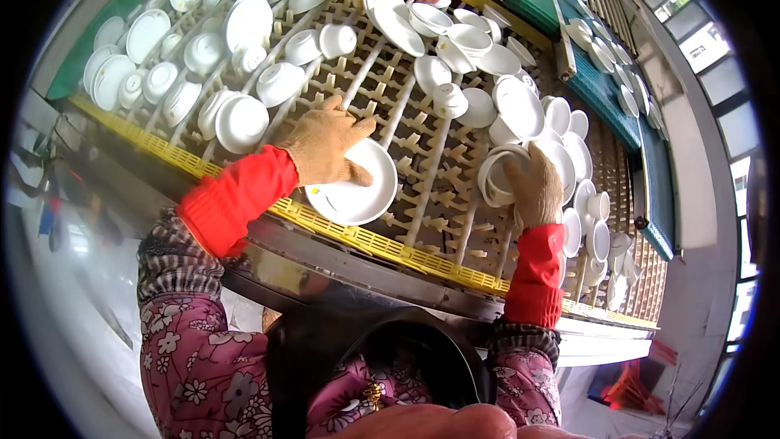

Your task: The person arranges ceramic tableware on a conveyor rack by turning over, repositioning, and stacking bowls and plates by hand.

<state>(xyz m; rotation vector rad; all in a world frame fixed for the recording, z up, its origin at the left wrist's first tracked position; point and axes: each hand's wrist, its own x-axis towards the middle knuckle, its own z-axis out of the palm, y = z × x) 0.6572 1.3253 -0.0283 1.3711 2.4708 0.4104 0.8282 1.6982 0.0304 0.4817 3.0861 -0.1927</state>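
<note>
Just inside the yellow rail (439, 267), the left hand (318, 145) pinches a plate (364, 197), thumb over its face. Farther in from the rail, the right hand (538, 185) grips a bowl (490, 177). Both seem mid-handling; moving them calls for steady rim grips.

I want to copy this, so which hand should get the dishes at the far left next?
Probably the left hand: it's nearer those dishes, though it's touching a plate. The right hand is farther away, at a bowl.
</note>
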